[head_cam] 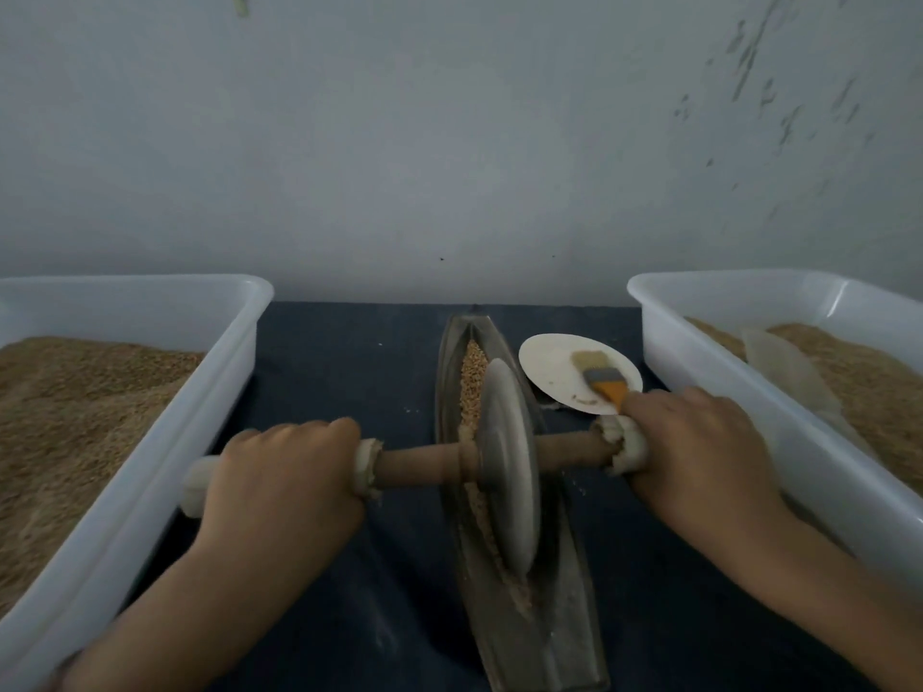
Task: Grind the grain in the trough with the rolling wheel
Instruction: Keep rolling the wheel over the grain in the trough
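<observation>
- Two hands clamp a wooden axle: the left hand (279, 472) curls round its padded left end, the right hand (699, 442) round the right.
- Between them, the rolling wheel (509, 467) stands upright in the boat-shaped trough (564, 591).
- Whole grain (472, 377) lies beyond the wheel, away from both hands.
- White tubs (239, 352) of grain flank the trough.

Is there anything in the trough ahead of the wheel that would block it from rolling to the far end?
Nothing visible does. Ahead of the wheel, the trough holds only loose grain up to its far tip. The plate with the brush sits outside the trough, to its right.
</observation>
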### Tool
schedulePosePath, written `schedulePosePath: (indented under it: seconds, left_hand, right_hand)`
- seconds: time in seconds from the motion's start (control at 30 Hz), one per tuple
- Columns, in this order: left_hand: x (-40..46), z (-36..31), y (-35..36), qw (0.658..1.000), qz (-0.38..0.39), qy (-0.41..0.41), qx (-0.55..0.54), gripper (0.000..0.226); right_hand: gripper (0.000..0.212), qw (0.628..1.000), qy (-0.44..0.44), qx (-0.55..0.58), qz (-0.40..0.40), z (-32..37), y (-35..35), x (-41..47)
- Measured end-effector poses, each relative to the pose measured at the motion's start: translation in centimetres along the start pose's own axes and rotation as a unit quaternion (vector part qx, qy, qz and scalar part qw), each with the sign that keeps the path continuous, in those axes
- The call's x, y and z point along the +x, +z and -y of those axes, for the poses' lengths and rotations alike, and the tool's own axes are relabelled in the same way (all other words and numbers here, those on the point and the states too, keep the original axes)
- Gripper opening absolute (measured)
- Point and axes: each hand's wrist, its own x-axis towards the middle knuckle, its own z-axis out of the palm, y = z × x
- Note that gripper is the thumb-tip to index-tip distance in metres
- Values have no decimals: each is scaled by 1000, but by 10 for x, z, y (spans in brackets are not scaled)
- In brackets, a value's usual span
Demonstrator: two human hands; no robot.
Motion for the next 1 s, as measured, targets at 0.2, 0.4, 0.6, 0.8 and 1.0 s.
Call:
schedulePosePath:
  seconds: [0.2, 0.4, 0.6, 0.8, 1.0]
  left_hand:
    - [67, -7, 31, 997, -69, -32, -12, 30]
    - [107, -3, 41, 997, -62, -48, -21, 15]
    - [54, -7, 26, 998, -64, -25, -15, 32]
    - [-20, -6, -18, 987, -120, 82, -70, 47]
    - [-8, -2, -3, 989, -73, 77, -104, 52]
  right_hand:
    - [14, 998, 46, -9, -46, -5, 52, 66]
    - [19, 993, 54, -35, -101, -5, 65, 97]
    - [7, 998, 51, -7, -30, 0, 36, 50]
    - [44, 995, 40, -9, 91, -1, -14, -19]
    - [53, 999, -8, -4, 53, 2, -18, -13]
